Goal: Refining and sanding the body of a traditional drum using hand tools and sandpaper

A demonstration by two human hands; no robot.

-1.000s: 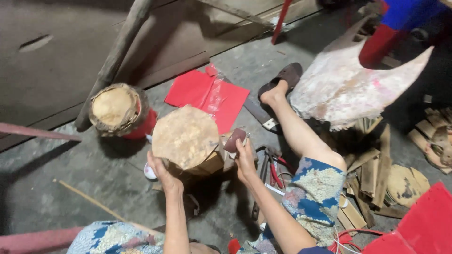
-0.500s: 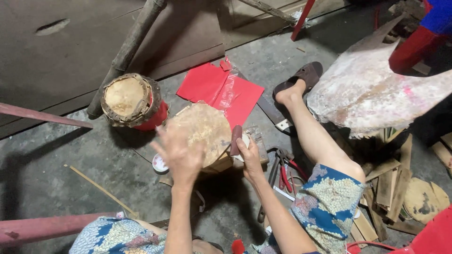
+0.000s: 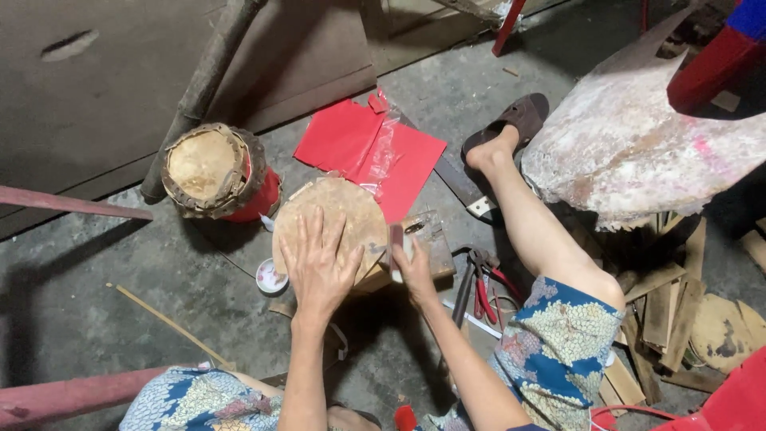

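Left hand (image 3: 319, 267) lies flat, fingers spread, pressing the round tan disc (image 3: 339, 215) on the wooden block (image 3: 431, 243) on the floor. Right hand (image 3: 413, 267) grips a small tool (image 3: 396, 251) at the disc's right edge, blade upright.

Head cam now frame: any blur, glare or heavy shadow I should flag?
Head view: mostly sharp; left hand flat on the round tan disc shows crisp fingers, right hand slightly soft. Light is dim and uneven: dark shadow on the floor below the disc and in the right-side corners. Mild glare on the clear film over the red sheets. Edges bow slightly from the wide lens.
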